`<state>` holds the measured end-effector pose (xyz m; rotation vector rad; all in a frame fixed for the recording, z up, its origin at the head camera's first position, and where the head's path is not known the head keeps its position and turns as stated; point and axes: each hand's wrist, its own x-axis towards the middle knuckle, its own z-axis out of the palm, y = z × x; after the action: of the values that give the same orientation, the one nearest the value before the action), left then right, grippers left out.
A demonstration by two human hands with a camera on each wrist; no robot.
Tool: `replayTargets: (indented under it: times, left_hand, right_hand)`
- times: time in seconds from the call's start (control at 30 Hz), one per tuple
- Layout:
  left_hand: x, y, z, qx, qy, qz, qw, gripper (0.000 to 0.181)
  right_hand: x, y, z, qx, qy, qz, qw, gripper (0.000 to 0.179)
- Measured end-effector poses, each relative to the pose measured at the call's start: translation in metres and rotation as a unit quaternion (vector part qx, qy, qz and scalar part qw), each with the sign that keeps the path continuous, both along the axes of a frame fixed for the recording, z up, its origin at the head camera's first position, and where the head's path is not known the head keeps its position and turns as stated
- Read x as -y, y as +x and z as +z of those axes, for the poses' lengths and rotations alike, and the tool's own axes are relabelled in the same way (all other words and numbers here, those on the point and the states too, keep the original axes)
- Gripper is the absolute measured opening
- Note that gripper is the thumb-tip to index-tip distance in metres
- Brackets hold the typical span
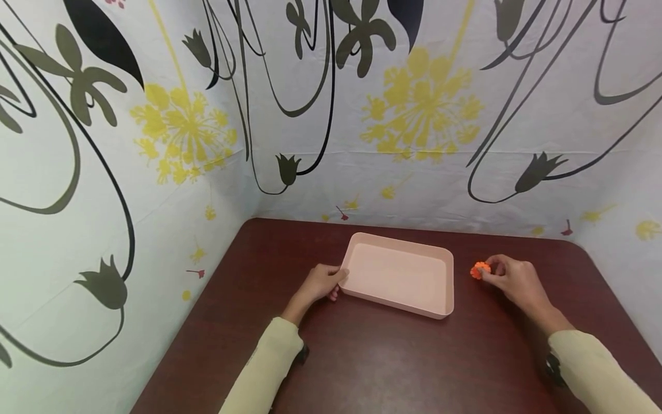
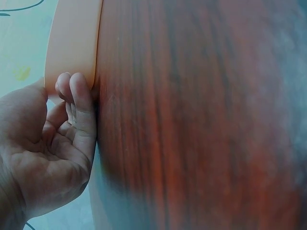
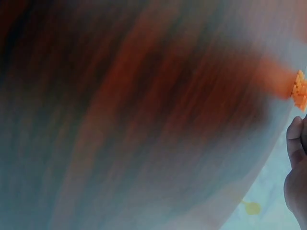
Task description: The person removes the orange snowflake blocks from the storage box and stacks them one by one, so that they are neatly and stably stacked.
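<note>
A shallow pale-pink rectangular tray point(image 1: 395, 270) sits on the dark table, a little askew. My left hand point(image 1: 322, 282) grips its left end; in the left wrist view the fingers point(image 2: 82, 103) of that hand curl under the tray's wall point(image 2: 74, 38) with the thumb on the other side. To the right of the tray, my right hand point(image 1: 517, 283) pinches a small orange piece with a scalloped, flower-like edge point(image 1: 478, 269) between thumb and fingers. The right wrist view catches the orange piece point(image 3: 300, 91) at its right edge, its toothed rim showing, and only part of the hand.
The glossy dark reddish-brown table point(image 1: 383, 356) has rounded far corners. A white cloth point(image 1: 320, 126) printed with yellow flowers and grey stems hangs behind and to the left of it. Long pale sleeves point(image 1: 269, 362) cover both forearms.
</note>
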<state>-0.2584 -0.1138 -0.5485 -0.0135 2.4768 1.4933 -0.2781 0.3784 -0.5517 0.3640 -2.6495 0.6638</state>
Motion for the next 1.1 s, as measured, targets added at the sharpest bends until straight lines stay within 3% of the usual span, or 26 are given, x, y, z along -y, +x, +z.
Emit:
replayTargets:
  times: [0.7, 1.1]
  left_hand:
    - [-0.0007, -0.0015, 0.0008, 0.012, 0.007, 0.004, 0.9999, 0.043]
    - [-0.0017, -0.0002, 0.0007, 0.005, -0.003, 0.008, 1.0000, 0.039]
  right_hand:
    - [-0.0072, -0.0023, -0.0033, 0.024, 0.011, 0.009, 0.9996, 0.027]
    - [-0.0047, 0.0005, -0.0040, 0.013, 0.007, 0.001, 0.9999, 0.033]
